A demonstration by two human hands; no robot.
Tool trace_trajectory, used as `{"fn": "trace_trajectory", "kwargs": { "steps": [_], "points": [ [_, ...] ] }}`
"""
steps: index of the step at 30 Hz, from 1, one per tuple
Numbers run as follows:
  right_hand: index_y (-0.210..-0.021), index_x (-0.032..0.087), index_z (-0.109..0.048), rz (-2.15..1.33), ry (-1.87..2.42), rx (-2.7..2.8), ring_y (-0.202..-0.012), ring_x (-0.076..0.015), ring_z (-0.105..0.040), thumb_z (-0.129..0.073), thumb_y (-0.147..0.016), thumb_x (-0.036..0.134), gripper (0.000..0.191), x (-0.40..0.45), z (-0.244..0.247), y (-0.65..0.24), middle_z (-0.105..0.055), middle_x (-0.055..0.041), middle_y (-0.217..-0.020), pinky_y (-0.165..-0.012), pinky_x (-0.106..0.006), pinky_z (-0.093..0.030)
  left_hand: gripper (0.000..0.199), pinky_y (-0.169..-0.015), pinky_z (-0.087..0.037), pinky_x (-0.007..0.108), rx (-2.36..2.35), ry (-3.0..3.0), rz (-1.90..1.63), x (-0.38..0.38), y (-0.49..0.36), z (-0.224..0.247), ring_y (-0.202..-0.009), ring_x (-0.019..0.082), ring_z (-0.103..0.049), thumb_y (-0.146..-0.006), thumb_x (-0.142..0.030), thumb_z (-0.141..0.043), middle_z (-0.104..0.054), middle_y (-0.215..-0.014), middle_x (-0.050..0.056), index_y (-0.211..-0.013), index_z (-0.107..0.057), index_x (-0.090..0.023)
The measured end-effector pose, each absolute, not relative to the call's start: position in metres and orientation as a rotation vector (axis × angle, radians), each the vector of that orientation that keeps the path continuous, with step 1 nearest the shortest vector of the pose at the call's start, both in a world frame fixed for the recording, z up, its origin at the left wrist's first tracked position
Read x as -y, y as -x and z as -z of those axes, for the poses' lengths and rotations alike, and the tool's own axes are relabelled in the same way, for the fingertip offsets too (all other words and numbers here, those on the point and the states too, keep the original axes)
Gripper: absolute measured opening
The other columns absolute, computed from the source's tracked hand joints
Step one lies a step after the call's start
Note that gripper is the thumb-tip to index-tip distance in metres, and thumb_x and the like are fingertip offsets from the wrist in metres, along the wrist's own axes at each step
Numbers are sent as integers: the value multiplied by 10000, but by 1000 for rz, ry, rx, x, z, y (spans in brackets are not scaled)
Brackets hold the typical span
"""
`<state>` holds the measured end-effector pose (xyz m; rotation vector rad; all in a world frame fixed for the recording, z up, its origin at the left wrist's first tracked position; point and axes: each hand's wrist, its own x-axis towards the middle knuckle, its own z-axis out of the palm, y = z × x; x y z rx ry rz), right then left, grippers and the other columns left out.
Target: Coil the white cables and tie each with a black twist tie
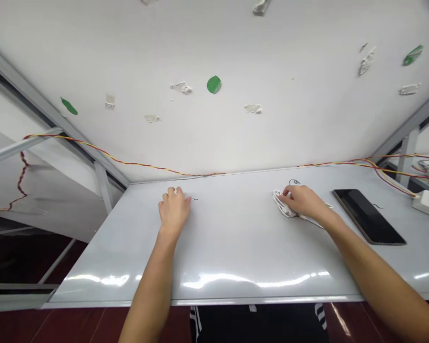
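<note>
A white bench [236,252] runs ahead, with a dark tablet [368,216] lying flat towards its right end. The right hand [303,200] curves down over a coiled white cable [279,202], seemingly gripping it, though the view hides how firmly. The left hand [174,207] rests empty, fingers loosely curled. The light, limp coil looks best gathered at its bundled middle.

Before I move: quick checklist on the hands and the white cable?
1. Left hand empty, fingertips on the white tabletop: ok.
2. Right hand on the coiled white cable: ok.
3. Firm grip on the coil: cannot tell, fingers lie over it.
4. Black tablet apart from the coil and right hand: ok.
5. Red-and-yellow twisted wire away from both hands: ok.
</note>
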<state>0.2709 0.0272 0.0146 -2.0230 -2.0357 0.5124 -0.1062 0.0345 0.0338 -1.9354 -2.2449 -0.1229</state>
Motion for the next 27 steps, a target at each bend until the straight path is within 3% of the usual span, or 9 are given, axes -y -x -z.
{"fn": "trace_trajectory", "kwargs": {
  "steps": [4, 7, 10, 18, 23, 27],
  "points": [
    [-1055, 201, -662, -1049, 1598, 1957, -656, -186, -673, -503, -899, 366, 277, -18, -12, -242, -719, -41, -785, -609, -284, -490, 366, -884, -488, 407, 1727, 2378, 472, -28, 76, -21, -1081, 277, -579, -979, -320, -454, -568, -1302, 144, -1307, -543, -182],
    [-1103, 213, -662, -991, 1457, 1946, -702, -180, -666, -501, -903, 341, 287, -15, -11, -230, -720, -45, -881, -653, -300, -506, 284, -859, -490, 355, 1313, 2782, 466, -20, 51, -7, -1012, 222, -603, -983, -259, -461, -638, -1187, 94, -1219, -612, -216],
    [-999, 222, -700, -873, 1297, 2128, -783, -184, -640, -521, -887, 279, 219, -14, -10, -228, -710, -44, -933, -723, -314, -499, 255, -833, -483, 324, 1108, 2985, 407, -13, 38, 5, -972, 196, -615, -979, -198, -462, -673, -1107, 53, -1134, -660, -238],
    [-1101, 257, -682, -913, 1036, 2490, -954, -200, -595, -570, -878, 192, 258, -5, 0, -218, -614, -57, -1102, -831, -330, -477, 268, -828, -477, 310, 1095, 3069, 407, -10, 31, 9, -961, 191, -595, -966, -258, -518, -642, -1095, 53, -1207, -633, -263],
    [-975, 247, -671, -792, 1022, 2412, -850, -177, -595, -526, -921, 231, 155, -3, -2, -216, -601, -51, -1053, -759, -312, -485, 171, -767, -476, 295, 1142, 3092, 480, -9, 29, 6, -899, 183, -596, -931, -246, -566, -625, -1058, 50, -1070, -666, -245],
    [-917, 242, -652, -728, 1052, 2157, -771, -175, -607, -520, -934, 278, 138, -8, -3, -218, -658, -36, -906, -710, -310, -479, 145, -778, -492, 292, 1309, 3268, 872, -8, 30, 2, -859, 168, -614, -943, -252, -535, -672, -980, 45, -973, -672, -214]
  ]
}}
